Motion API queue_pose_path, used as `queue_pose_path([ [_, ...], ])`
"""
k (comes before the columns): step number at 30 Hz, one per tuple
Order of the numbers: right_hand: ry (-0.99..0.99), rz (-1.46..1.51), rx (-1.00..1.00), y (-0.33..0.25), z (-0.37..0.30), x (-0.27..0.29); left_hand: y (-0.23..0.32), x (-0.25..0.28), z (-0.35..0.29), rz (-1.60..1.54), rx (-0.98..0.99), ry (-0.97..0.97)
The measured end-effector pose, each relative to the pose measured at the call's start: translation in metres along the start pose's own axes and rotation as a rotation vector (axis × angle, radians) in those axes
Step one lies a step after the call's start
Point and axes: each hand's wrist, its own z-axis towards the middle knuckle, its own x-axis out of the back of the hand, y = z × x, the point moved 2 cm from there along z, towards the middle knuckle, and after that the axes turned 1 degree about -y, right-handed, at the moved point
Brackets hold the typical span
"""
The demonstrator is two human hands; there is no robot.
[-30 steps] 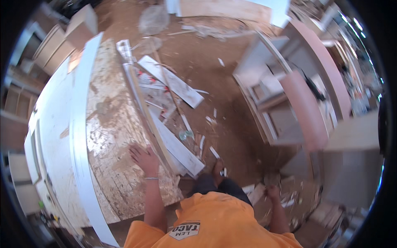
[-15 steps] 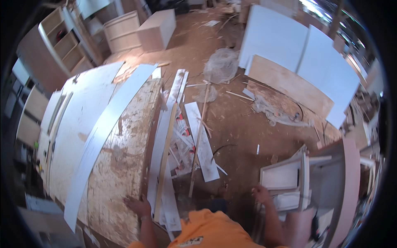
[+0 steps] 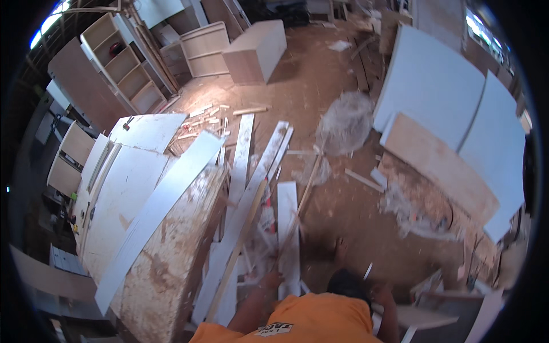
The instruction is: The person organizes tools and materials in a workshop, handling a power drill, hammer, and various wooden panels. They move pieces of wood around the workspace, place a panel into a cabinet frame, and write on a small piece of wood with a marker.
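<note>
My left hand (image 3: pixel 272 279) is low in front of me, beside the lower end of a thin wooden strip (image 3: pixel 306 194). Motion blur hides whether its fingers touch or hold that strip. Under and around it lie long white boards (image 3: pixel 251 211) and a narrow raw-edged batten (image 3: pixel 235 254). My right hand (image 3: pixel 381 292) hangs by my right side, smeared and partly dark, so its fingers do not show clearly. Close to it are a small white sliver (image 3: pixel 368 271) on the floor and the edge of a cabinet piece (image 3: pixel 423 317).
At left stands a worn workbench (image 3: pixel 166 257) with a long white panel (image 3: pixel 157 211) across it. Large white sheets (image 3: pixel 429 86) and a plywood board (image 3: pixel 440 166) lean at right. Crumpled clear plastic (image 3: pixel 345 123) and wood offcuts litter the dirt floor. A wooden box (image 3: pixel 254 54) stands further back.
My left hand has left the workbench edge and moved right, down among the boards. My right hand has moved away from the cabinet's front. The view has turned left.
</note>
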Motion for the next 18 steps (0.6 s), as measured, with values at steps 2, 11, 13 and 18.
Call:
queue_pose_path([
  [2, 0.014, 0.131, -0.162, 0.027, 0.078, 0.064, 0.038, 0.011, 0.062, -0.124, 0.044, 0.022],
  [11, 0.154, 0.25, 0.257, -0.205, 0.473, 0.326, 0.077, 0.274, 0.195, -1.278, 0.495, 0.355],
  [13, 0.022, 0.303, 0.404, -0.291, 0.552, 0.342, 0.032, 0.283, 0.221, -1.0, 0.645, 0.548],
  [18, -0.125, 0.372, 0.392, -0.369, 0.735, 0.33, -0.055, 0.262, 0.316, -0.754, 0.663, 0.694],
])
